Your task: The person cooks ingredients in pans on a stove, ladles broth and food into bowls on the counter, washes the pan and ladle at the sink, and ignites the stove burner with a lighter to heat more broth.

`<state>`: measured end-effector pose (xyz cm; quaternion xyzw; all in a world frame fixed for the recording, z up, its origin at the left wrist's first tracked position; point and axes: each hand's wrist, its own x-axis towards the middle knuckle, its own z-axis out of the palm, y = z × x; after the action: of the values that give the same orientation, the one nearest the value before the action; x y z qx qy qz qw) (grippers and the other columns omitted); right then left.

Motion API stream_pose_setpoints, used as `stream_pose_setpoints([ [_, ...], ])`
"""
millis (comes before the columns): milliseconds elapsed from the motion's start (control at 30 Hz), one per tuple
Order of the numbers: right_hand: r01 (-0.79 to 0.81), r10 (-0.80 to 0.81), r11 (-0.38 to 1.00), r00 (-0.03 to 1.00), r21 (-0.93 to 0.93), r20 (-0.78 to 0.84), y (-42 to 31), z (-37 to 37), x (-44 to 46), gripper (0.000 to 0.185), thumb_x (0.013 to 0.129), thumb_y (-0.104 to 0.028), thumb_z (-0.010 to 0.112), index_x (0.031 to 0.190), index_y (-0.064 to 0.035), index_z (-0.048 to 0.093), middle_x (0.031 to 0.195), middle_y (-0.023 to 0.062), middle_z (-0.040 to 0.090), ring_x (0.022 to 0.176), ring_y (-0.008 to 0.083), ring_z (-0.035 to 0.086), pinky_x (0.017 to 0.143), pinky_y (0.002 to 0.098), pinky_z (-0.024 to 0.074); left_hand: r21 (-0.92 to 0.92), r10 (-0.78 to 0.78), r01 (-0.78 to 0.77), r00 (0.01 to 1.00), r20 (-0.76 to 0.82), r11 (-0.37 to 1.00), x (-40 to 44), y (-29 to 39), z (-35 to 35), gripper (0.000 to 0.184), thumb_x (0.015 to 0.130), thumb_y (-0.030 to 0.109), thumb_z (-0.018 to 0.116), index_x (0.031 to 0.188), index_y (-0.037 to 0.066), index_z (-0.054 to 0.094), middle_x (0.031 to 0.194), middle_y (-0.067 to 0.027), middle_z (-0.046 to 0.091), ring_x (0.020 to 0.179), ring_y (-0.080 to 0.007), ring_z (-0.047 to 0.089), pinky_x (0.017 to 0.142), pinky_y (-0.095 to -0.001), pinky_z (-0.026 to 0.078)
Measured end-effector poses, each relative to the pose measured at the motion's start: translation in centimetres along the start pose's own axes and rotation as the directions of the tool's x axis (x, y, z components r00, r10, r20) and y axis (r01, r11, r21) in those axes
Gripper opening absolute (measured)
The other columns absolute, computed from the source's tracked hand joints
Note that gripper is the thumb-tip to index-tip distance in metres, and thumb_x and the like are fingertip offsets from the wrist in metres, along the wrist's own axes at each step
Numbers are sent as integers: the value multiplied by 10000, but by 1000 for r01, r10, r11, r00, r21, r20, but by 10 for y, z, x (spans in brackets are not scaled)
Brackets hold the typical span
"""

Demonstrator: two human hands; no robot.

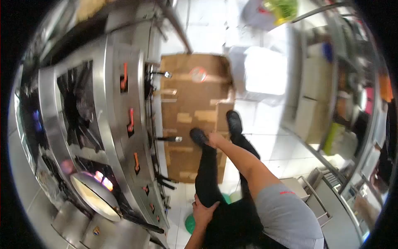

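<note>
My left hand [203, 213] rests on my bent knee in black trousers, thumb apart from the fingers, holding nothing. My right arm reaches down between my legs. Its hand [213, 139] is beside my black shoe [199, 136], above the cardboard [188, 97] on the floor. The fingers of that hand look closed, but they are small and blurred, and what they hold, if anything, does not show. My other black shoe [234, 122] stands to the right, at the edge of the cardboard.
On the left is a steel stove [110, 103] with red knobs [131, 120]. A pan [93, 195] with pale content sits by a lit burner [104, 181]. A translucent container [265, 70] stands on the white tiles. A loaded shelf [319, 95] runs along the right.
</note>
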<state>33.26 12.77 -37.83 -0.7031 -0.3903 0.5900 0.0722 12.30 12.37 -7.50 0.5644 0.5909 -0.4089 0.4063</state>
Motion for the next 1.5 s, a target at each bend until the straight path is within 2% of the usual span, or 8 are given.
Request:
stream_pose_setpoints([
  [300,-552,535,831,765,63,-359,142,-99,-338,405,787,-314,606,1031,10,600,1011,241,638,953,405,602,810,474,493,697,630,-474,776,42,538,-15,45,-9,541,857,408,598,1262,57,523,1313,-220,451,1168,-391,471,956,-459,402],
  [500,-543,656,746,501,385,-564,136,-35,-448,372,777,-421,623,815,-59,702,858,182,678,878,354,636,781,442,500,-46,657,-820,422,625,571,89,71,-35,410,839,310,587,1101,-4,609,977,-185,667,931,-285,645,826,-356,475],
  [567,-521,707,705,571,482,-417,119,4,-454,356,780,-405,634,918,-84,705,890,130,692,853,308,644,770,418,503,167,615,-918,367,698,359,45,115,-67,364,849,240,598,1103,-19,612,1049,-153,669,940,-236,639,845,-344,466],
  [667,-387,431,901,848,195,-310,167,121,-389,364,772,-358,636,1077,-161,661,895,65,690,802,255,653,739,377,515,-125,408,-509,495,767,852,36,133,-76,303,876,154,574,1105,-39,611,1080,-102,664,913,-197,627,850,-331,465],
  [767,-456,580,605,814,653,31,105,135,-398,369,798,-261,633,1157,-177,615,1074,58,657,825,210,666,722,412,529,-168,632,-709,463,622,685,-56,139,-107,285,892,117,562,1125,-41,603,1078,-61,649,905,-147,603,833,-313,469],
  [867,-245,560,715,761,655,-327,113,116,-411,324,819,-306,620,1078,-113,649,908,85,683,799,211,668,669,410,534,-106,774,-950,171,609,294,-120,156,-132,325,886,141,583,1156,-39,585,1059,-70,654,920,-140,602,826,-286,468],
  [1133,161,492,858,10,487,-870,90,-90,-541,284,806,-236,639,959,2,621,835,148,651,752,263,639,702,364,502,33,706,-881,400,585,472,-77,230,-106,355,910,184,593,1219,11,568,1103,-97,640,957,-154,594,866,-280,460],
  [1500,-276,144,951,6,137,-990,170,-149,-629,574,677,-189,706,1210,-87,520,1319,131,420,1262,329,370,990,451,348,91,713,-942,306,631,324,-309,303,-72,347,906,171,601,1228,47,568,992,-42,609,878,-107,560,816,-239,443],
])
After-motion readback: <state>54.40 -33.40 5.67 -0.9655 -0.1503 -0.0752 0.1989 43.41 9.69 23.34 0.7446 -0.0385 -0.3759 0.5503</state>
